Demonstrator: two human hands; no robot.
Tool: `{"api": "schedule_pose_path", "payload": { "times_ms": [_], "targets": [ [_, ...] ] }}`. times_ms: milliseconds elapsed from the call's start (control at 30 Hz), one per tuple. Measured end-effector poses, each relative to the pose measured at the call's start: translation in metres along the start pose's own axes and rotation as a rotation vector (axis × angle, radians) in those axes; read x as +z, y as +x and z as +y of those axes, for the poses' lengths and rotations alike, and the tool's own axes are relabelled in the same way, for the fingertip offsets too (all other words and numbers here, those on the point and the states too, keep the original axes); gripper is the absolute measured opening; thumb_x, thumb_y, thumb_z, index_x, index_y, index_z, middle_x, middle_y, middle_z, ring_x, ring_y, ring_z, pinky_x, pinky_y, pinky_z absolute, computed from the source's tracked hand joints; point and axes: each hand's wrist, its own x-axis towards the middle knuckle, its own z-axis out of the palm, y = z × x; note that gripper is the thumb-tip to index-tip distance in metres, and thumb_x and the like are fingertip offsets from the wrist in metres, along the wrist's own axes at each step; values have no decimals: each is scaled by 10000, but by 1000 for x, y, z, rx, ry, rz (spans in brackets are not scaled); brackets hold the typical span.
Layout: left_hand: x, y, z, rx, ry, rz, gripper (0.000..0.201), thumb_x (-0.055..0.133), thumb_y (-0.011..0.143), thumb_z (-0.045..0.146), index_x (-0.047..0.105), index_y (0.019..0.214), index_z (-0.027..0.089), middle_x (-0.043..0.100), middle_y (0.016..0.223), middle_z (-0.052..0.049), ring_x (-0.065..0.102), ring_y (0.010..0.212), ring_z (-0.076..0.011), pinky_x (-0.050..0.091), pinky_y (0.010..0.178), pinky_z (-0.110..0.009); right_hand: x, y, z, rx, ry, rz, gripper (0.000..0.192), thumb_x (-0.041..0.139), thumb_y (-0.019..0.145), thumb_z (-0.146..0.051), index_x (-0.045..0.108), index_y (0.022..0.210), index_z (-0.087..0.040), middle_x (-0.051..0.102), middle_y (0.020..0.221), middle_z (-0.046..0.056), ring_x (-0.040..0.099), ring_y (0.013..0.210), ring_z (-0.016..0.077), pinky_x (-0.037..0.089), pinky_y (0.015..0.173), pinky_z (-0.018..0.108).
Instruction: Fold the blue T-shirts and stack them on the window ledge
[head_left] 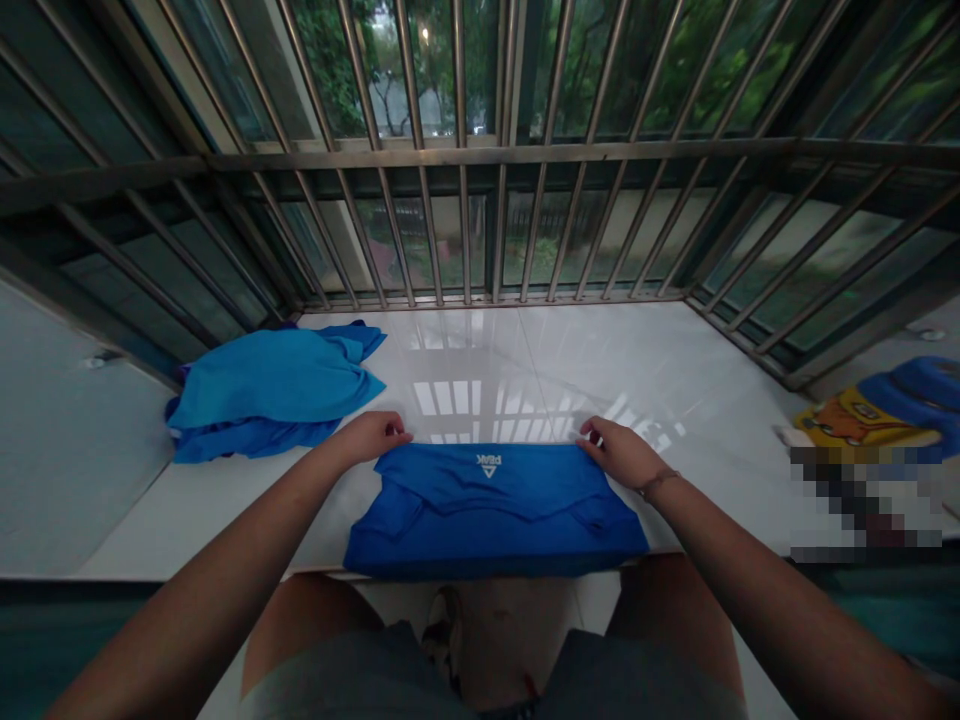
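A blue PEAK shirt (491,510) lies partly folded on the white tiled sill, its near edge at the front of the sill. The white logo, upside down from here, is near the far edge. My left hand (375,437) has its fingers closed at the shirt's far left corner. At the far right corner, my right hand (616,452) pinches the fabric, with a thin band around the wrist. The fingertips of both hands are partly hidden.
A heap of blue clothes (277,385) lies at the left. Metal window bars (495,155) enclose the back and sides of the white sill (517,370). On the right are a blue and yellow container (885,405) and a blurred-out patch.
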Motion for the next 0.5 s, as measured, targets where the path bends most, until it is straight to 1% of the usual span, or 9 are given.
{"api": "schedule_pose_path", "payload": {
  "times_ms": [33,67,133,233,333,400,500],
  "targets": [
    [2,-3,-1,-64,23,57,378,667,904,597,749,909,227,793,897,-58,724,850,-243,460,718,-311,0,-2,-1,59,10,4,253,637,1031,-416,687,1172,-212,789,1001,85,746,902,239,530,842,334],
    [4,-6,-2,-120,35,88,385,672,902,606,746,904,228,792,885,-60,728,843,-246,458,716,-313,1,-3,-2,100,22,-7,282,650,1025,-435,675,1200,-215,793,975,77,747,884,240,529,822,334],
    [8,-13,-4,-178,11,70,368,695,889,598,739,901,233,784,838,-45,729,804,-239,454,704,-307,1,-6,-3,130,49,-37,297,691,998,-423,663,1213,-220,796,940,62,745,861,239,525,792,330],
    [12,-23,-4,-196,-59,34,299,735,858,528,721,921,236,763,781,-12,720,752,-218,443,675,-288,2,-6,-4,147,90,-37,258,713,979,-361,673,1193,-222,797,942,48,743,852,220,517,770,309],
    [10,-28,1,-234,-110,69,267,771,810,463,706,931,234,736,731,8,703,716,-209,424,649,-279,0,-3,-7,209,83,12,201,698,992,-331,702,1158,-217,801,971,54,745,851,209,511,758,296],
    [8,-29,3,-240,-172,74,272,787,772,435,705,934,233,711,689,19,690,687,-205,422,640,-277,-2,0,-9,227,48,48,156,685,999,-313,723,1119,-222,801,970,52,742,850,207,508,761,293],
    [8,-31,5,-247,-356,31,346,789,739,457,700,983,228,677,634,34,662,635,-201,430,611,-277,-1,3,-12,213,17,79,127,644,1020,-296,736,1082,-234,799,990,44,735,870,198,501,782,285]
  ]
}}
